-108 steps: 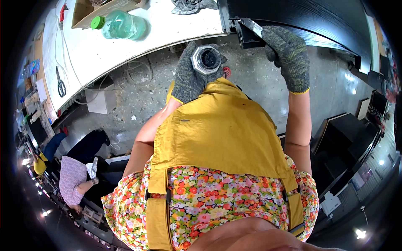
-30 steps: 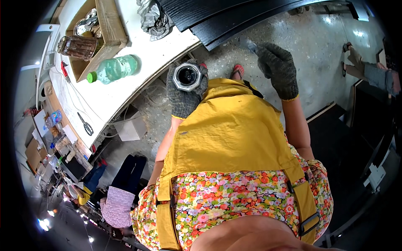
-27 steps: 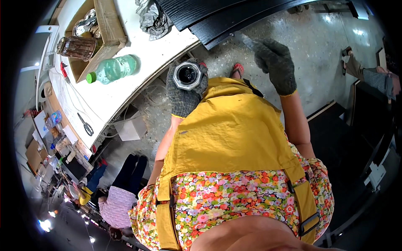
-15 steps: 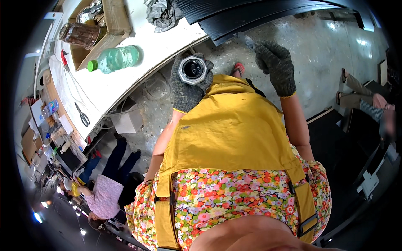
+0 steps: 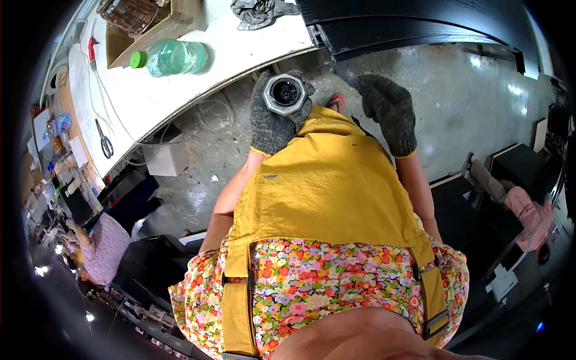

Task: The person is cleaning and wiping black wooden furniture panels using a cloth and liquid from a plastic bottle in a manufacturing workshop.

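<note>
My left hand [image 5: 271,125], in a dark grey knit glove, is closed around an eight-sided jar [image 5: 284,111]. The jar stands upright with its mouth open, and dark, glossy stuff shows inside. My right hand [image 5: 391,117] wears a matching glove and has its fingers curled together. Something thin and blurred sticks out past those fingertips, too unclear to name. Just beyond this hand is the edge of the black wood-grained boards [image 5: 414,30]. The white table [image 5: 228,57] has its edge close beyond my left hand.
On the table lie a green-capped plastic bottle [image 5: 180,58], a crumpled grey rag [image 5: 255,13], a cardboard box [image 5: 141,41] holding a jar, scissors [image 5: 105,141] and a red-ended tool [image 5: 92,48] with a cable. Other people are at left [image 5: 105,249] and right [image 5: 527,216].
The view has shifted, so the table things sit higher in the picture. My right hand has come slightly left and lower. The left hand keeps its hold on the jar.
</note>
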Motion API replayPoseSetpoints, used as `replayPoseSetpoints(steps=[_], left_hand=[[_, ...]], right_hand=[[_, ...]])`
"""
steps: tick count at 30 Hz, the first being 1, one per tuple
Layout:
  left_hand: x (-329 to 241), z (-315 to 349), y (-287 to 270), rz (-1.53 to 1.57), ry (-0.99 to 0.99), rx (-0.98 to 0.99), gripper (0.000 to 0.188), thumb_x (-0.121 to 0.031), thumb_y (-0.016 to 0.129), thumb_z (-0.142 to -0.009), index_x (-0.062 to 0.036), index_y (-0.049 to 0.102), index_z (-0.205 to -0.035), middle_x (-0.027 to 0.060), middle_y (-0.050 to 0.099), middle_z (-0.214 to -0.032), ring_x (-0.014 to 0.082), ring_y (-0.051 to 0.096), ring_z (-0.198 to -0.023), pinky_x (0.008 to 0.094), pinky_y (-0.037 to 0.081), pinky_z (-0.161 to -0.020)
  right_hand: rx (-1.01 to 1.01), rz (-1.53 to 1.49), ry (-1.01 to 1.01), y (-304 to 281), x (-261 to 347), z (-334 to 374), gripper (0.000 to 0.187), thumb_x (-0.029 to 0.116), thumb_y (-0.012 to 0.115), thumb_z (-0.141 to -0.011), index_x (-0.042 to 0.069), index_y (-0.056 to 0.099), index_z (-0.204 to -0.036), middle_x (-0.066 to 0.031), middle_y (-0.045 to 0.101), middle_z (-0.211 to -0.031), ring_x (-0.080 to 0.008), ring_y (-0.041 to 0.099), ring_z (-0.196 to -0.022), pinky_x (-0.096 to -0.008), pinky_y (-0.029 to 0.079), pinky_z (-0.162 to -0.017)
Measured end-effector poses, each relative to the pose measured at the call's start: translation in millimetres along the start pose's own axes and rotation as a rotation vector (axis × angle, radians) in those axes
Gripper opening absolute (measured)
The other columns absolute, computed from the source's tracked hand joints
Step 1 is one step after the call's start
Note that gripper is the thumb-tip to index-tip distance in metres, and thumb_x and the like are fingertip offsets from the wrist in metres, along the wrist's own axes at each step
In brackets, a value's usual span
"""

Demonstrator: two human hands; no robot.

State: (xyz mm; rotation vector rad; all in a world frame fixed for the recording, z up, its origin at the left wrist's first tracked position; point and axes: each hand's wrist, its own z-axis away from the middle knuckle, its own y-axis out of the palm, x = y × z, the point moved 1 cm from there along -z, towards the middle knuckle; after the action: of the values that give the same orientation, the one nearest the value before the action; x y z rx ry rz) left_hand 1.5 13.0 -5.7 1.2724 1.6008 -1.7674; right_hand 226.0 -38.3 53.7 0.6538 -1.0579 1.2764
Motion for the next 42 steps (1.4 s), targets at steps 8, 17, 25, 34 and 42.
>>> replayPoseSetpoints(steps=[8,17,25,34,42], left_hand=[[-15.1,-1.3,-5.0,0.646,-0.295,-0.005,0.040,-0.006,0.078,-0.077,-0.0027,0.061,-0.113,0.0081,0.070,-0.106,0.0182,0.067,-0.099,0.0310,0.051,-0.091],[-5.1,-6.9,-5.0,0.471,-0.107,-0.054,0.055,-0.008,0.086,-0.071,-0.0021,0.058,-0.118,0.0085,0.066,-0.111,0.0183,0.064,-0.103,0.0323,0.051,-0.094],[39.6,-5.9,17.2,1.029,-0.465,-0.148,0.043,-0.028,0.056,-0.095,0.0022,0.052,-0.125,0.0160,0.065,-0.113,0.0271,0.065,-0.102,0.0395,0.055,-0.091],[19.2,-2.7,5.5,0.373,-0.141,-0.091,0.068,-0.025,0.090,-0.067,-0.0023,0.059,-0.124,0.0136,0.065,-0.116,0.0291,0.061,-0.108,0.0386,0.046,-0.101],[20.1,-14.9,2.6,1.435,-0.591,-0.118,0.043,-0.026,0.078,-0.082,-0.0053,0.062,-0.117,0.0087,0.067,-0.104,0.0254,0.065,-0.097,0.0404,0.056,-0.085]], right_hand=[[0.013,0.040,-0.036,-3.2,18.5,13.3,0.023,0.012,0.056,-0.097,-0.004,0.068,-0.107,-0.0016,0.055,-0.063,-0.0070,0.044,-0.051,-0.0236,0.033,-0.046],[0.018,0.828,-0.845,32.9,54.2,11.0,0.030,0.009,0.066,-0.087,0.012,0.070,-0.117,-0.0090,0.067,-0.085,-0.0287,0.061,-0.073,-0.0387,0.050,-0.066],[0.212,1.158,-0.835,43.5,46.7,6.4,0.039,0.011,0.059,-0.084,0.020,0.069,-0.121,-0.0084,0.061,-0.076,-0.0278,0.061,-0.073,-0.0417,0.049,-0.065],[0.167,1.216,-0.773,28.7,41.8,23.5,0.031,0.011,0.068,-0.082,0.015,0.073,-0.112,-0.0076,0.067,-0.082,-0.0274,0.062,-0.078,-0.0393,0.050,-0.070],[0.024,0.883,-0.621,-1.7,45.9,22.6,0.030,0.003,0.070,-0.082,0.007,0.073,-0.112,-0.0108,0.071,-0.096,-0.0237,0.062,-0.082,-0.0343,0.048,-0.078]])
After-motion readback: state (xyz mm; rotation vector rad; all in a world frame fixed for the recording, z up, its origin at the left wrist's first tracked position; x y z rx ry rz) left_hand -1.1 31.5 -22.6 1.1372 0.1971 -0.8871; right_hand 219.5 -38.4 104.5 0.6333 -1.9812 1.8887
